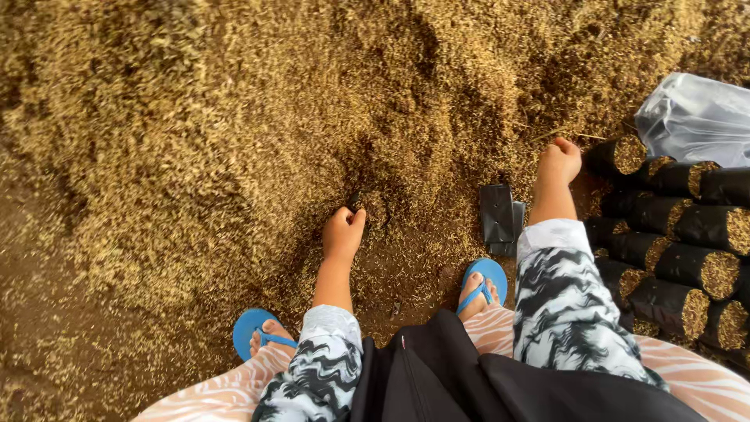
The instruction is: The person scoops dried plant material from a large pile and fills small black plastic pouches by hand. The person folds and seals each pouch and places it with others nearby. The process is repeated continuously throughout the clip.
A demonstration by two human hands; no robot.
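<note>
Our left hand (344, 232) digs into the husks (234, 117) at centre, fingertips buried, grip unclear. Our right hand (559, 162), fisted, nears filled bags (687, 258) cut off at right.

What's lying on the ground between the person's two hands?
In the head view, between the left hand and right hand lie flat empty black bags on loose husk.

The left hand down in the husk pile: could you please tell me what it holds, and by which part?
The left hand is closed over something small and dark at the husk pile, but what and where cannot be told.
</note>
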